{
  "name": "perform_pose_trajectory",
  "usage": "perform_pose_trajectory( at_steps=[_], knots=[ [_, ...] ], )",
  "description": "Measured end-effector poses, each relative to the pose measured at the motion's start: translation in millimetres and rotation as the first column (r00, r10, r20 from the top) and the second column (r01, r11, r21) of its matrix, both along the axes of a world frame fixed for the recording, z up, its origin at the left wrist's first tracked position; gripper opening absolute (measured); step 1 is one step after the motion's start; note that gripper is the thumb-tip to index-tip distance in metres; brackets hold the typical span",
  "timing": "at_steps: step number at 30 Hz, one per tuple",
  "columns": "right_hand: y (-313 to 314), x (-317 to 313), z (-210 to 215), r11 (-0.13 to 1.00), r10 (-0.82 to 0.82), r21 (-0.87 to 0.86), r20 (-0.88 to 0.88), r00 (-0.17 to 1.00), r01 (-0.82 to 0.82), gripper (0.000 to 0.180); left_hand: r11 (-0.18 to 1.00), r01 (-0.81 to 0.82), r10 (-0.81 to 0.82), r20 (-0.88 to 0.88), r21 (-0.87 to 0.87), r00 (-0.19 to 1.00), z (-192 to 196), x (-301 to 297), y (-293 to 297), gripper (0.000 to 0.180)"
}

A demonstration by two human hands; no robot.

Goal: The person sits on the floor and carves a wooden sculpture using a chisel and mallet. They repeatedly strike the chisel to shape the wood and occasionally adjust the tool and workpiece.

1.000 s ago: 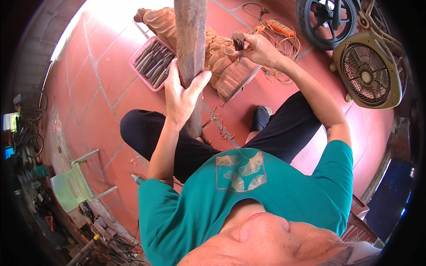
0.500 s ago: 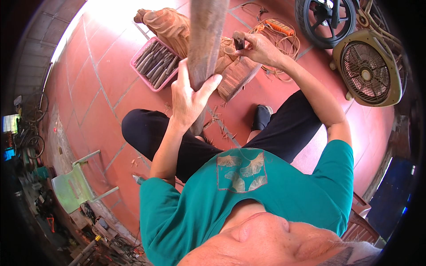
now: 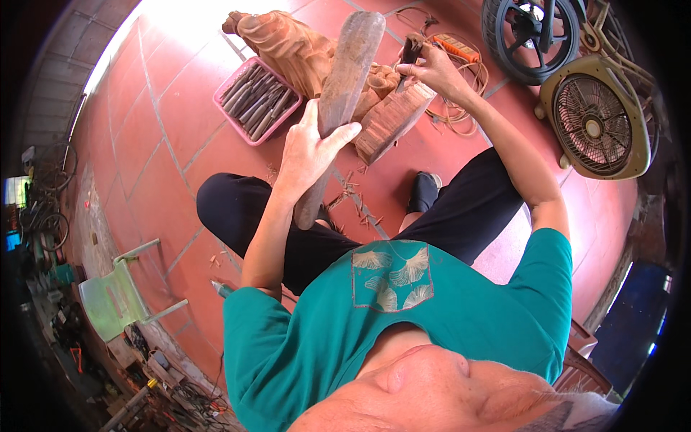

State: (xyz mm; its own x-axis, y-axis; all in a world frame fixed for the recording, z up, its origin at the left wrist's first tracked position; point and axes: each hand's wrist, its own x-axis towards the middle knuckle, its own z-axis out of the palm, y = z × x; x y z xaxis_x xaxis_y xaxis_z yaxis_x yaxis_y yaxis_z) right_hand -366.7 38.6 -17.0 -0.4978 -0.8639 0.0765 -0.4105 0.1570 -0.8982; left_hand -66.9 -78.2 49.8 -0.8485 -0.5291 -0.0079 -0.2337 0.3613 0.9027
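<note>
My left hand point(image 3: 308, 153) is wrapped round a long, paddle-like wooden mallet point(image 3: 353, 61), its broad rounded end pointing away from me and its narrower end over my lap. In my right hand point(image 3: 440, 72) is a chisel point(image 3: 411, 52) with a dark, worn wooden top. The chisel points down at the carved wooden figure point(image 3: 282, 49), close to its squared block base point(image 3: 394, 124). Whether the cutting tip touches the wood I cannot tell. The figure lies on its side on the floor, and the mallet covers part of it.
Left of the figure, a pink basket point(image 3: 254, 142) holds several carving tools point(image 3: 253, 101). Wood chips point(image 3: 350, 189) litter the tiled floor between my legs. An orange power strip point(image 3: 455, 49) with coiled cable lies at far right, near a box fan point(image 3: 594, 122) and a wheel point(image 3: 529, 32).
The mallet has come down from close to the camera, so both its ends now show. My right hand has shifted slightly right, and the chisel is tilted differently.
</note>
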Motion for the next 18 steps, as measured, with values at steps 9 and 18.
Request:
perform_pose_trajectory(
  at_steps=[9,18],
  knots=[
    [-1,44,23,0.986,0.155,0.003,-0.414,0.897,-0.169,0.044,0.999,-0.023,0.019,-0.092,-0.048,0.996,-9,1,-2,0.059],
    [-1,48,20,0.958,0.233,-0.006,-0.564,0.792,-0.287,0.040,0.979,-0.108,0.161,-0.334,0.170,0.929,2,3,5,0.050]
  ],
)
